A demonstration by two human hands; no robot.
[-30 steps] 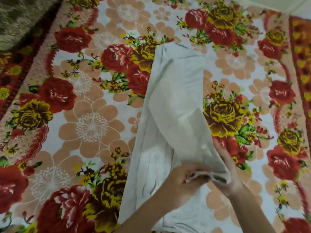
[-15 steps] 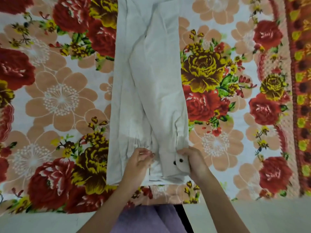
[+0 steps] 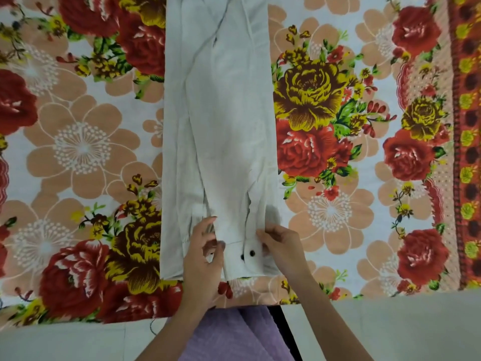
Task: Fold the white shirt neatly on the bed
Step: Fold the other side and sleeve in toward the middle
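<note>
The white shirt (image 3: 218,121) lies on the flowered bed sheet (image 3: 80,152) as a long narrow strip running away from me. One sleeve lies along its top. The sleeve's cuff (image 3: 247,259), with two dark buttons, sits at the shirt's near end, close to the bed's edge. My left hand (image 3: 201,259) is at the cuff's left edge, thumb and curled fingers pinching the cloth there. My right hand (image 3: 282,247) pinches the cuff's right edge with curled fingers. The shirt's far end runs out of the frame at the top.
The sheet's red patterned border (image 3: 466,142) runs down the right side. The bed's near edge (image 3: 390,295) meets a pale floor (image 3: 406,327). My purple clothing (image 3: 229,334) shows below the hands.
The sleeve, held up off the shirt one second ago, now lies flat along it. Both hands have brought the cuff down to the near hem, and my view has tilted toward the bed's edge.
</note>
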